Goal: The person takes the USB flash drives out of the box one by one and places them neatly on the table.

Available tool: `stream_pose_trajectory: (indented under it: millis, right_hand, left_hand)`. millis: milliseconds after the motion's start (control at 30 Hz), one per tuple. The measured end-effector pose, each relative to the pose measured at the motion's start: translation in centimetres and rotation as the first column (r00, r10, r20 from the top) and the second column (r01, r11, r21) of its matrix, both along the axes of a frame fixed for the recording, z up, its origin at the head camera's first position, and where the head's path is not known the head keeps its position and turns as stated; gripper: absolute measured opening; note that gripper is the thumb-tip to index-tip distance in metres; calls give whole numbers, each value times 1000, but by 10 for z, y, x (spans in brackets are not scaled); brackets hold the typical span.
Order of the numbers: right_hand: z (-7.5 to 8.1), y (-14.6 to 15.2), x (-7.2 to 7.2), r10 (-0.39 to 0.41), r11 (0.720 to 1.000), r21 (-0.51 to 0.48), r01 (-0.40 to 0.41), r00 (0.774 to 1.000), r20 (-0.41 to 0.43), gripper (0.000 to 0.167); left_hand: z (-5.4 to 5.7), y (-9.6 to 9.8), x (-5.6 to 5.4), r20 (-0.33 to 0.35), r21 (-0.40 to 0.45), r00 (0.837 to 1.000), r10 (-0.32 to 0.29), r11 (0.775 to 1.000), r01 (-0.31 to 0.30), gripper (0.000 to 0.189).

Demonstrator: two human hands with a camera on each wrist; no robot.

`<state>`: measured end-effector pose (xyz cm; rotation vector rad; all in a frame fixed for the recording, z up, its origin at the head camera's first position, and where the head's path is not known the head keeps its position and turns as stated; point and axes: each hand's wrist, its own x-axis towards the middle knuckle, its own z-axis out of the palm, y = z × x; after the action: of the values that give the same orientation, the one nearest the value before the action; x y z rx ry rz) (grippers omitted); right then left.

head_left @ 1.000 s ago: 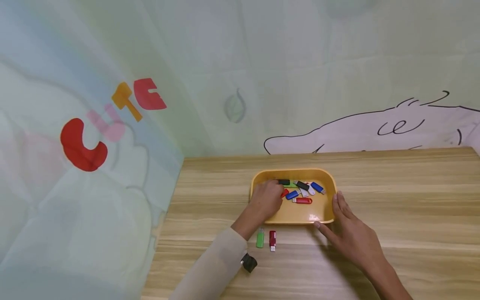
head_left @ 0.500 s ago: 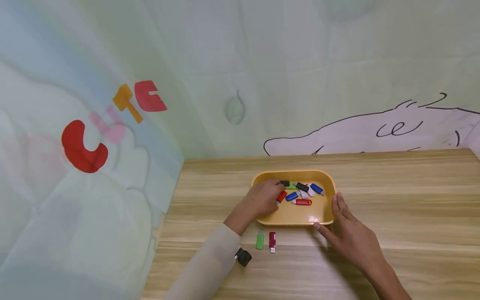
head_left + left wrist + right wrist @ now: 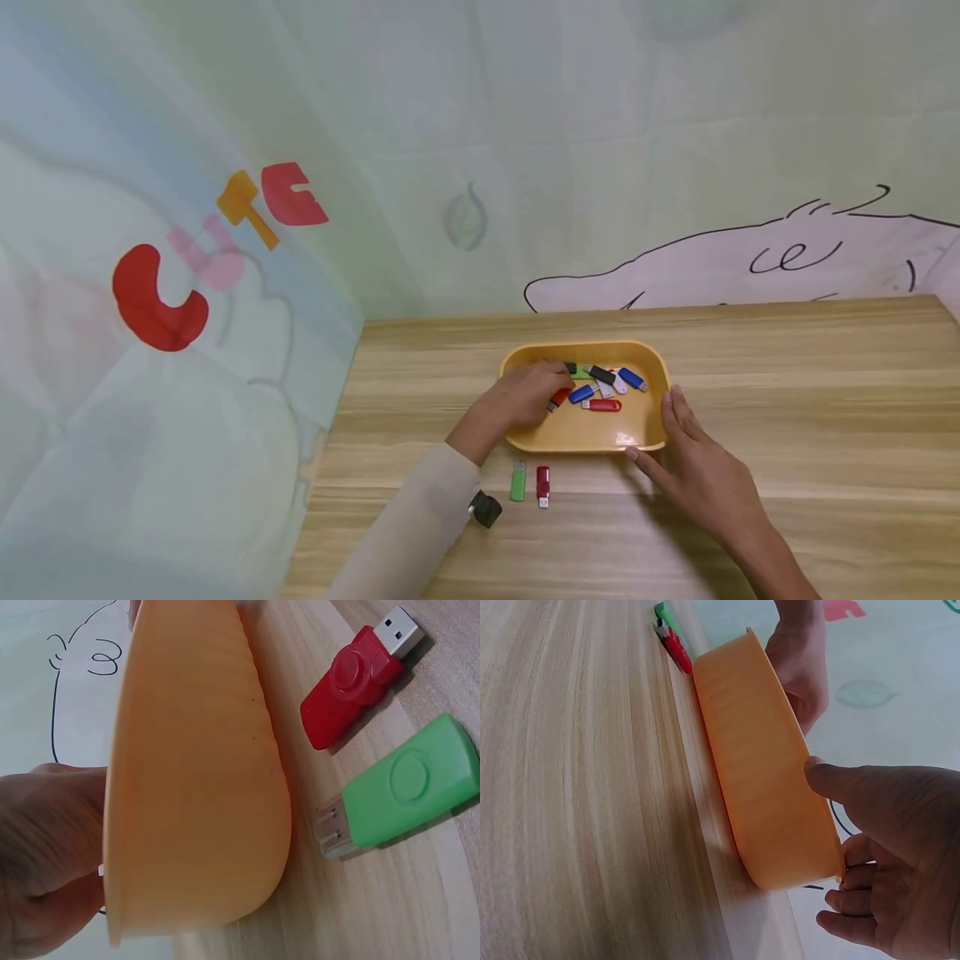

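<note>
A yellow plastic tray point(image 3: 585, 437) holds several USB sticks: black, blue, white, green and red. My left hand point(image 3: 521, 396) reaches over its left side and pinches a red USB stick point(image 3: 557, 400) just above or on the tray floor; the fingers partly hide it. My right hand point(image 3: 705, 475) holds the tray's front right corner, with the thumb on the front wall point(image 3: 817, 776) and the fingers along the right end. Another red USB stick point(image 3: 602, 406), a blue one point(image 3: 582, 393) and a black one point(image 3: 601, 374) lie near the left hand.
In front of the tray, a green USB stick point(image 3: 518, 482) and a dark red one point(image 3: 543, 487) lie side by side on the wooden table point(image 3: 825, 400). A small black device point(image 3: 486, 508) sits at the left sleeve. Printed cloth point(image 3: 420, 167) hangs behind and left.
The left hand first drew back slightly inside the tray, bringing the red USB stick into view, then its fingers closed over that stick. The right hand stayed at the tray's corner.
</note>
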<state>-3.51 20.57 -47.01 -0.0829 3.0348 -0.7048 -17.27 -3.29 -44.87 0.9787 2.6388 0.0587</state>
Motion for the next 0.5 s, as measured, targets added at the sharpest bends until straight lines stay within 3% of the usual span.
stream_pose_trajectory:
  millis: [200,500]
  right_hand:
    - [0,0,0,-6,1000,0,6,1000,-2,100]
    - [2,0,1,-3,1000,-2,3,1000,1,101]
  left_hand:
    - [-4,2,-1,-14,-22,1000,-9,1000,9,40]
    - [-1,4,1,-2,-30,1000,9,999,-10,40]
